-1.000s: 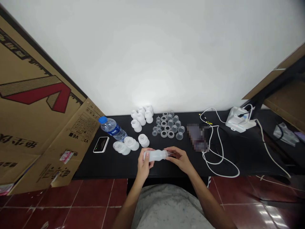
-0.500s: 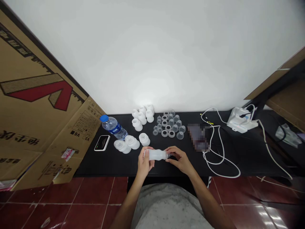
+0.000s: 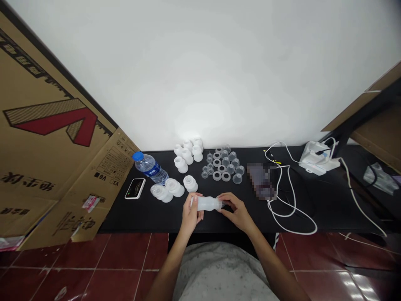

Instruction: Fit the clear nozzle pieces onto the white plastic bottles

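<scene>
A translucent white baby bottle (image 3: 206, 204) lies level above the black table, its neck pointing right. My left hand (image 3: 189, 212) is wrapped round its base. At the neck, the fingers of my right hand (image 3: 235, 209) are closed on the clear collar ring (image 3: 219, 204), and a teat tip shows between them. Just beyond stand a white bottle (image 3: 190, 184) with a clear top and two more such bottles (image 3: 174, 187) farther left. Open white bottles (image 3: 181, 164) cluster near the wall. Several clear rings (image 3: 226, 176), teats (image 3: 204, 174) and domed caps (image 3: 237, 178) are grouped beside them.
On the left are a water bottle (image 3: 152, 168), a white-framed phone-like device (image 3: 135, 188) and a large cardboard box (image 3: 62, 167). A blurred-out dark item (image 3: 262, 182), white cables (image 3: 293, 192) and a white power strip (image 3: 318, 156) lie right on the black table (image 3: 150, 219).
The hands and bottle stay almost in place; my right fingers have shifted slightly on the collar ring. The whole view has moved a little.
</scene>
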Demonstrator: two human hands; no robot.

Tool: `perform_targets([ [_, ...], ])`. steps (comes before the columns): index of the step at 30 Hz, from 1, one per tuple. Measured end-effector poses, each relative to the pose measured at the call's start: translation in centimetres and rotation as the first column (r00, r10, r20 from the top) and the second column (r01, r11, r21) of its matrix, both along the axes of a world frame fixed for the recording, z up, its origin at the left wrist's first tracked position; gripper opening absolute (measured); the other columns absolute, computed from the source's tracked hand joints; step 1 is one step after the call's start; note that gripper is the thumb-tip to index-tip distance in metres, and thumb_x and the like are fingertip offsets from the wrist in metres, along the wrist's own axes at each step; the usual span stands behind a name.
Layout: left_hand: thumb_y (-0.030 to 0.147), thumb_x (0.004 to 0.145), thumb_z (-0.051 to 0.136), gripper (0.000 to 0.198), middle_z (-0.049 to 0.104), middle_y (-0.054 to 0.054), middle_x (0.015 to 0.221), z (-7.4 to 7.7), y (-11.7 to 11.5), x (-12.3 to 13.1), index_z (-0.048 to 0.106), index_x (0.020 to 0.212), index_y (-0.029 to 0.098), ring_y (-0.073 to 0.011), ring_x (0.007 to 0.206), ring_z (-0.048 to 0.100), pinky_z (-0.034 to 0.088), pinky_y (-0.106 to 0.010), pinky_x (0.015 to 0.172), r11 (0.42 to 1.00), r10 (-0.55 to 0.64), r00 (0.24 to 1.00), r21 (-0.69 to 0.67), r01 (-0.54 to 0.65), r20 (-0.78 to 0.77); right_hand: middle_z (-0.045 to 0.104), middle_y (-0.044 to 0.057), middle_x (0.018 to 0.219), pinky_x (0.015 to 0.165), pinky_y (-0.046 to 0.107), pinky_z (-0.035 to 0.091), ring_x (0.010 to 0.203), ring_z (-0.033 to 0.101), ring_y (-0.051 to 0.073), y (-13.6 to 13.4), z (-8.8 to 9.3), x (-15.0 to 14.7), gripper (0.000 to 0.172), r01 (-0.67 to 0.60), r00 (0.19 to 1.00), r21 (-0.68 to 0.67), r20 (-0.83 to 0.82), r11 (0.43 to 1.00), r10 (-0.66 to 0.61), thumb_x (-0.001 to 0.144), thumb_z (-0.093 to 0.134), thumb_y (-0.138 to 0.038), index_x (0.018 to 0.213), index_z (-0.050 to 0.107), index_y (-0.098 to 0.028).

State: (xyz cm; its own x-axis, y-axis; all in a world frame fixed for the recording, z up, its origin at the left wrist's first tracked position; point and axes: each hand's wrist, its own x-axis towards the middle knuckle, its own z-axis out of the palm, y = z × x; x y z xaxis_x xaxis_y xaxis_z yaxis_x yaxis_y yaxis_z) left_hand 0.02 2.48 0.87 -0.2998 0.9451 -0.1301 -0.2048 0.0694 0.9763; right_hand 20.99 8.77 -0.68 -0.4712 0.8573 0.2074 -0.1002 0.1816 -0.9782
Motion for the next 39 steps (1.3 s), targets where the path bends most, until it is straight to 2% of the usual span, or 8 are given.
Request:
perform_targets([
  [10,0.072,0.091,0.069,0.054,0.051,0.008,0.044,0.9,0.1,0.5,0.065,0.093,0.018,-0.0058,0.029,0.04,0.023,-0.014,0.032,0.994,0.103,0.994,-0.039,-0.104,-0.033,0.074,0.011,0.128,0.097,0.038,0.061,0.117,0.073,0.026,-0.4,0.5,0.5,0.031,-0.003,0.99,0.156,0.143,0.988,-0.019,0.098,0.081,-0.038,0.128,0.077,-0.029],
  [14,0.065,0.09,0.075,0.048,0.056,0.007,0.05,0.6,-0.2,0.2,0.065,0.098,0.018,-0.0067,0.035,0.047,0.027,-0.013,0.034,0.999,0.047,0.999,-0.019,-0.047,-0.001,0.076,0.004,0.08,0.066,0.028,0.06,0.069,0.073,0.018,-0.6,0.4,0.2,0.032,-0.012,0.975,0.028,0.223,1.0,0.005,0.106,0.066,-0.05,0.104,0.081,-0.022],
  [17,0.065,0.091,0.073,0.048,0.06,0.005,0.051,0.4,-0.4,0.1,0.064,0.101,0.018,-0.0075,0.036,0.047,0.029,-0.014,0.034,1.0,0.021,1.0,-0.007,-0.021,0.003,0.059,0.0,0.05,0.053,0.024,0.051,0.047,0.059,0.013,-0.8,0.3,0.0,0.064,0.045,0.96,0.03,0.277,0.999,-0.051,0.115,0.042,-0.051,0.067,0.071,-0.02],
  [23,0.066,0.093,0.071,0.049,0.06,0.005,0.052,0.4,-0.2,0.3,0.062,0.102,0.018,-0.0079,0.035,0.047,0.03,-0.014,0.035,0.999,0.046,0.999,0.011,-0.046,0.001,0.075,0.008,0.109,0.066,0.029,0.063,0.088,0.073,0.022,-0.9,1.1,0.0,0.044,0.123,0.989,-0.003,0.086,0.992,-0.122,0.095,0.078,-0.054,0.127,0.073,-0.025],
  [26,0.066,0.094,0.07,0.049,0.061,0.005,0.052,0.5,-0.2,0.3,0.063,0.102,0.018,-0.0079,0.034,0.047,0.032,-0.015,0.035,0.999,0.036,0.999,0.013,-0.036,-0.01,0.071,0.003,0.086,0.063,0.029,0.06,0.07,0.068,0.017,-0.6,1.1,0.0,0.027,0.136,0.987,-0.03,0.086,0.99,-0.133,0.099,0.075,-0.049,0.095,0.075,-0.023],
  [28,0.065,0.095,0.07,0.048,0.061,0.005,0.052,0.5,-0.3,0.4,0.063,0.102,0.017,-0.0078,0.034,0.047,0.033,-0.015,0.036,1.0,0.024,0.999,0.017,-0.023,-0.022,0.064,0.0,0.07,0.057,0.028,0.056,0.058,0.063,0.015,-0.6,0.9,0.0,0.037,0.163,0.979,-0.028,0.128,0.986,-0.158,0.104,0.067,-0.049,0.079,0.069,-0.022],
  [33,0.065,0.096,0.068,0.048,0.061,0.005,0.051,0.3,-0.3,0.4,0.062,0.103,0.018,-0.0077,0.033,0.046,0.032,-0.015,0.036,0.998,0.051,0.999,0.022,-0.051,-0.013,0.072,0.005,0.095,0.06,0.031,0.061,0.067,0.068,0.017,-0.8,1.1,-0.2,0.034,0.138,0.988,-0.073,0.084,0.988,-0.132,0.1,0.071,-0.055,0.11,0.074,-0.023],
  [39,0.063,0.095,0.071,0.047,0.064,0.005,0.054,0.4,-0.3,0.3,0.062,0.106,0.018,-0.0092,0.037,0.051,0.04,-0.017,0.039,0.999,0.027,1.0,0.033,-0.026,-0.012,0.063,-0.003,0.061,0.053,0.028,0.054,0.051,0.063,0.016,-0.8,0.9,-0.2,0.036,0.143,0.982,-0.108,0.139,0.984,-0.127,0.103,0.068,-0.054,0.087,0.067,-0.023],
])
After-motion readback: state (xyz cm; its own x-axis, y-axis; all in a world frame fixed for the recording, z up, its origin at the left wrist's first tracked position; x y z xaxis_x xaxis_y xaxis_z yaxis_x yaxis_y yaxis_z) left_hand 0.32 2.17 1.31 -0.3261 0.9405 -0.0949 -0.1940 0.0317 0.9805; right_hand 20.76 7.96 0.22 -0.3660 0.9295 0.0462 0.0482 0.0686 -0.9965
